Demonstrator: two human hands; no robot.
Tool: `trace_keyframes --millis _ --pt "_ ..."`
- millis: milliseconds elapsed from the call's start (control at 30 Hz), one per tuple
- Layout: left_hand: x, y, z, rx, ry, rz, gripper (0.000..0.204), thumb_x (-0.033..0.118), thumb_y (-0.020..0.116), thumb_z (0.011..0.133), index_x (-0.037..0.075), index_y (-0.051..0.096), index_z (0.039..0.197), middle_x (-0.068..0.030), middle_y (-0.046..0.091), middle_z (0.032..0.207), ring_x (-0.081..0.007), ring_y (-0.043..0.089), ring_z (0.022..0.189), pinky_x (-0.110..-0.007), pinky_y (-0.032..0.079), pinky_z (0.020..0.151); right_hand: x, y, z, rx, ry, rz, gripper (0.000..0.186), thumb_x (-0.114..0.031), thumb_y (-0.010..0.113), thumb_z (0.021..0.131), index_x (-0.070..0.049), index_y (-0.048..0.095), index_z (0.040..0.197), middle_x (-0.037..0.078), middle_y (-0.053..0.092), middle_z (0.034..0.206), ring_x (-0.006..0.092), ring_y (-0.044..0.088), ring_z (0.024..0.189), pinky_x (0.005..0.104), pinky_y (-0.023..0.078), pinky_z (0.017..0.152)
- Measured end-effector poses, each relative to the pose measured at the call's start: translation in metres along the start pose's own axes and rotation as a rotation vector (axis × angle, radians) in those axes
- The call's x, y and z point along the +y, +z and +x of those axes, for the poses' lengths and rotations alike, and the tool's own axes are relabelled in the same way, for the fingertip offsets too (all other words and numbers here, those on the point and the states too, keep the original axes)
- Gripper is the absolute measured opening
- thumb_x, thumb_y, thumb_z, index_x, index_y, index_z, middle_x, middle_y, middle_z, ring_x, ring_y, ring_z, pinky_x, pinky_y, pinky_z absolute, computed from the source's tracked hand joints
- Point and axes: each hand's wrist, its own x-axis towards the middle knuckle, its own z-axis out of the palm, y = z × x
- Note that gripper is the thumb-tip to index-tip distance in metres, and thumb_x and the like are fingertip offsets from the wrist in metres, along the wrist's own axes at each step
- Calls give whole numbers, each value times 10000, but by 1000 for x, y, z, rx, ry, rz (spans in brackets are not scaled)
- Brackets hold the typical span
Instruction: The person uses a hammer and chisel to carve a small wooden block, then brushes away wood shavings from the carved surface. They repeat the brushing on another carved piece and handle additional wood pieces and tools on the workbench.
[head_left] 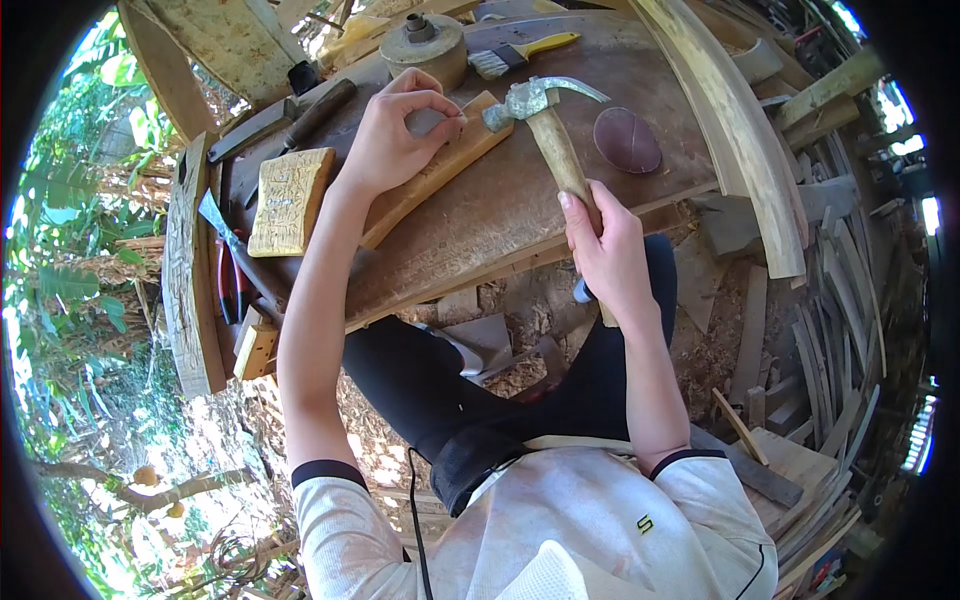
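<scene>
My right hand [610, 245] is wrapped round the wooden handle of a claw hammer [556, 145]. The hammer's metal head is raised at the far end of a narrow wooden strip [440, 180], its claw pointing right. My left hand [400, 135] is over that strip, thumb and forefinger pinched together close to the hammer's face. What the pinch holds, if anything, is too small to make out. Beneath both hands is a brown wooden workbench [470, 225]. Left of my forearm lies a carved, pale wooden block [290, 203].
A paintbrush [525, 55] with a yellow handle lies beside a round container [423, 50] at the back. A dark red disc [627, 140] is right of the hammer. Red-handled pliers [228, 280] lie at the left edge. Long curved boards [725, 110] stand to the right.
</scene>
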Motion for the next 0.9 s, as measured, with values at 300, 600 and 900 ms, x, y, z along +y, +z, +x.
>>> trace_keyframes --millis 300,600,900 --pt "-1 3 1 15 8 -4 146 118 781 828 11 746 920 -103 625 982 -251 626 928 -353 493 875 0 -2 0 1 -1 1 315 -296 593 1038 19 611 1033 162 566 612 286 563 523 393 426 538" --pt "-2 2 0 19 10 -3 144 112 785 831 11 740 923 -95 624 983 -241 618 929 -345 488 879 4 -1 0 0 -7 5 322 -298 603 1035 23 618 1042 141 568 611 233 548 520 381 420 530" --pt "1 0 0 1 8 28 159 111 800 837 10 729 937 -67 622 973 -206 601 938 -324 474 897 -22 -3 4 53 -120 95 297 -282 617 1033 11 639 1072 66 522 589 128 470 519 331 368 499"
